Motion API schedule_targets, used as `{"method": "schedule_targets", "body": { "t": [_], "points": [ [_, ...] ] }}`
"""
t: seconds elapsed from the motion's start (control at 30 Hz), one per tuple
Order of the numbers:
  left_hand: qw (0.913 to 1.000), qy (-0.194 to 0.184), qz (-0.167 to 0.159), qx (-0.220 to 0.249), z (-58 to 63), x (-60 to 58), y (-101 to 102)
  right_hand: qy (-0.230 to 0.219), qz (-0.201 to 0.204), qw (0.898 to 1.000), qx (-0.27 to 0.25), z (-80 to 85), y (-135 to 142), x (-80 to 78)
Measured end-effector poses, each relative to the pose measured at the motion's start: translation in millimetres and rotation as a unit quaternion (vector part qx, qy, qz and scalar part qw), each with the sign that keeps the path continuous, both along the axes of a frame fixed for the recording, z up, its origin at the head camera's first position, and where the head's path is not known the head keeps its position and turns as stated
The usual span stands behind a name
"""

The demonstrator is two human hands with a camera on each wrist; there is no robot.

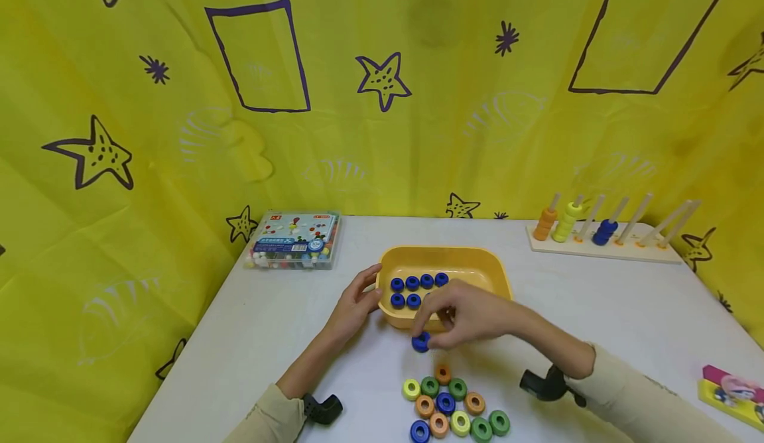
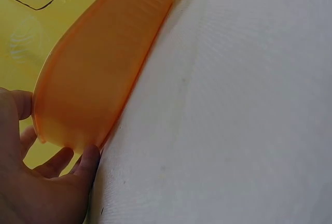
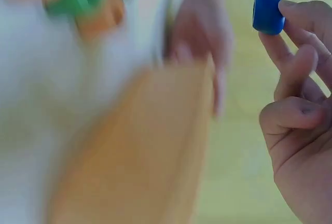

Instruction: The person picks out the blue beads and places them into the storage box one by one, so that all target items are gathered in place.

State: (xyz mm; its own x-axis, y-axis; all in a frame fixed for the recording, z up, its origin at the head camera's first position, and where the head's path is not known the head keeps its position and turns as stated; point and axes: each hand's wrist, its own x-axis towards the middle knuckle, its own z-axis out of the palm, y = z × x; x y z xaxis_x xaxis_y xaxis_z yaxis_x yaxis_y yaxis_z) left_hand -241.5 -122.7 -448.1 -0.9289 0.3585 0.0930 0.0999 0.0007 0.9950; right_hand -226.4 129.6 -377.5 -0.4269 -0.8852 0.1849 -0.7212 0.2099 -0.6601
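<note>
A yellow-orange plastic tray (image 1: 477,274) stands on the table with several blue beads (image 1: 412,283) in rows inside it. My left hand (image 1: 353,305) steadies the tray's left end; in the left wrist view its curled fingers (image 2: 57,163) bear on the wall and rim. My right hand (image 1: 471,314) pinches one blue bead (image 1: 420,342) between thumb and fingertips, just in front of the tray's near rim. Its short ring shape shows clearly in the right wrist view, where the bead (image 3: 268,14) is held up. The right hand covers part of the tray's inside.
Loose green, orange, yellow and blue ring beads (image 1: 445,403) lie in a cluster nearer me. A wooden peg board (image 1: 597,248) with stacked beads stands at the back right. A clear box of small parts (image 1: 292,241) lies back left. A pink-and-yellow item (image 1: 734,393) sits far right.
</note>
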Motion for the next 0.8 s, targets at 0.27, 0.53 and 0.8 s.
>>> {"method": "schedule_targets", "body": {
  "t": [0.27,0.53,0.8],
  "points": [
    [1.0000,0.004,0.001,0.004,0.1,-0.3,-1.1,-0.024,-0.109,0.992,0.053,-8.9,47.1,-62.6],
    [0.9999,-0.005,0.008,-0.004,-2.3,-1.5,-0.1,-0.044,-0.117,0.987,0.106,-33.5,52.6,-86.1],
    [0.9998,-0.002,0.019,0.001,-24.9,-13.1,0.1,-0.026,-0.128,0.979,0.156,-39.9,48.9,-88.7]
  ]
}}
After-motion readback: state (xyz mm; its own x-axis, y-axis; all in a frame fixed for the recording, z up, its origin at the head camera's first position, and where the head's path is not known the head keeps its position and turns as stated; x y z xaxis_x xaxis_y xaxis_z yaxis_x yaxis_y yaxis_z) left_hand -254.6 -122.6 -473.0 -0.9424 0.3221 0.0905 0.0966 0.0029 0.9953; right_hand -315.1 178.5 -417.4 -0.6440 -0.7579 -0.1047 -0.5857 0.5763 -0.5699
